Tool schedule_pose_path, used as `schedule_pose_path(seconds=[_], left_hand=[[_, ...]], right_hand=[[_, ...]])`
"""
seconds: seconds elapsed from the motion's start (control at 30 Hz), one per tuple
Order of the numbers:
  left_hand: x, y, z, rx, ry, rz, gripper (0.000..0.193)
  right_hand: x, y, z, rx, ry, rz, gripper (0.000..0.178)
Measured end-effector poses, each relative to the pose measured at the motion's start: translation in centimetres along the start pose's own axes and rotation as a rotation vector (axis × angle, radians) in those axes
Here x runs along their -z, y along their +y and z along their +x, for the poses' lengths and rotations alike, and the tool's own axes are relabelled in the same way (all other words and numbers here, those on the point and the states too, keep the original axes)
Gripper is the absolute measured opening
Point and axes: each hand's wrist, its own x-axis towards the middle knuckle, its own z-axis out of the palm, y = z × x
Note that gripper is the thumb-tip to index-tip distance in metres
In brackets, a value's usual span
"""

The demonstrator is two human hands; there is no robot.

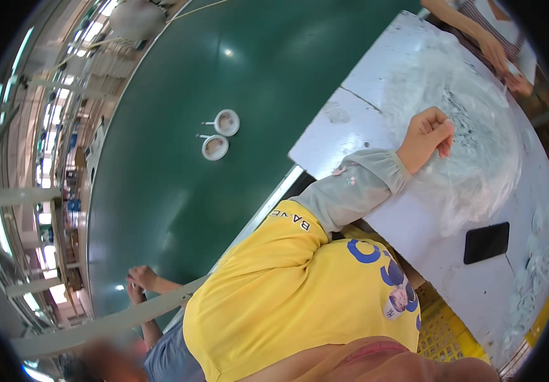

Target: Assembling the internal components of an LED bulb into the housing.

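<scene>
A: Head view, quick: what's the L hand (pixel 428 137) doing?
B: Fingers curled in, over the clear plastic sheeting (pixel 478 184), right by the small dark pcs (pixel 459 121) lying on it. Can't tell if it's gripping any, or if it touches the plastic.
A: R hand?
B: Out of frame, so can't tell its state.
A: Where's the sheeting?
B: Crumpled on the white tabletop (pixel 446 274), far side from the yellow T-shirt (pixel 274 286). Black smartphone (pixel 486 242) lies near it, approx. toward the lower R; small translucent parts (pixel 526 296) scattered beyond that.
A: Other ppl?
B: Two. Co-worker's hands (pixel 494 54) at the sheeting's far edge, upper R; another's hands (pixel 142 278) at the green tabletop (pixel 179 210), lower L.
A: Anything on the green?
B: Two round white dishes w/ stick handles, side by side: upper dish (pixel 227 122), lower dish (pixel 215 148). Yellow crate (pixel 440 328) sits below the white top's edge.
</scene>
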Motion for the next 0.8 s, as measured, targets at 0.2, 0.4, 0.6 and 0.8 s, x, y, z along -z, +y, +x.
schedule_pose_path(seconds=[0.2, 0.4, 0.6, 0.8], left_hand=[[5.9, 4.4, -1.0, -0.383, 0.372, 0.109, 0.011], [15.8, 13.5, -5.1, -0.608, 0.81, 0.652, 0.017], [25.3, 21.5, -15.4, -0.566, 1.151, 1.411, 0.016], [36.8, 22.7, -22.2, -0.163, 0.866, 1.402, 0.033]], right_hand=[[8.1, 6.1, -7.2, -0.202, -0.046, -0.416, 0.041], [4.0, -14.5, 1.5, 0.215, 0.067, -0.118, 0.025], [-6.7, -34.2, 7.4, 0.802, -0.121, 0.368, 0.013], [-14.0, -37.8, 10.1, 0.771, -0.327, 0.191, 0.015]])
